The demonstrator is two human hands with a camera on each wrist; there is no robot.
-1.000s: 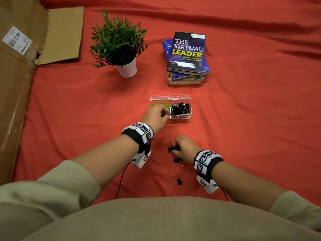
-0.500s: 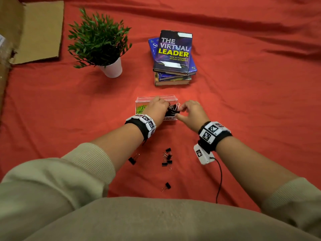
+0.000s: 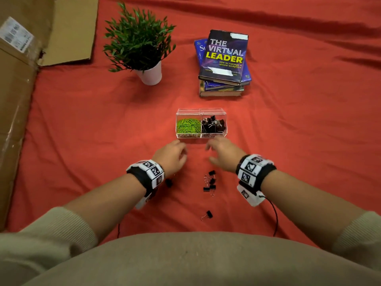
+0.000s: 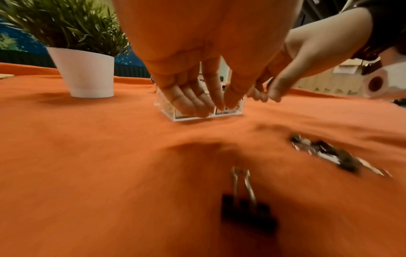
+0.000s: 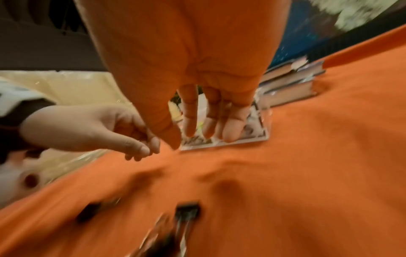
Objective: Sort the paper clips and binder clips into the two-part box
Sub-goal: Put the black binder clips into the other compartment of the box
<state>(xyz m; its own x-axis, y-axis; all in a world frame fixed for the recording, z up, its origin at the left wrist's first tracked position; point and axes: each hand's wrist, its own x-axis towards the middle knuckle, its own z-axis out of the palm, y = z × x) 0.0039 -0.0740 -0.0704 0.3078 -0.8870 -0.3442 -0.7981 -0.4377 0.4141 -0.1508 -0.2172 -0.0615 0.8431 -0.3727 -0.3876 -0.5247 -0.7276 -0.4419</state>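
Observation:
The clear two-part box (image 3: 224, 133) sits mid-cloth, with green paper clips (image 3: 188, 125) in its left part and black binder clips (image 3: 213, 124) in its right part. My left hand (image 3: 181, 154) hovers just in front of the box, its fingers (image 4: 197, 104) loose and holding nothing. My right hand (image 3: 210, 150) hovers beside it with straight, empty fingers (image 5: 211, 125). Several loose binder clips (image 3: 210, 182) lie on the cloth between my wrists. One more binder clip (image 3: 208, 214) lies nearer to me, and another (image 3: 169, 182) by my left wrist.
A potted plant (image 3: 142, 44) stands behind the box to the left, and a stack of books (image 3: 224, 60) to the right. Flattened cardboard (image 3: 18, 100) lines the left edge. The red cloth (image 3: 299, 141) is wrinkled at the back.
One second ago my right hand was at the loose clips; half a second ago both hands were at the box. Both have now drawn back from it, empty.

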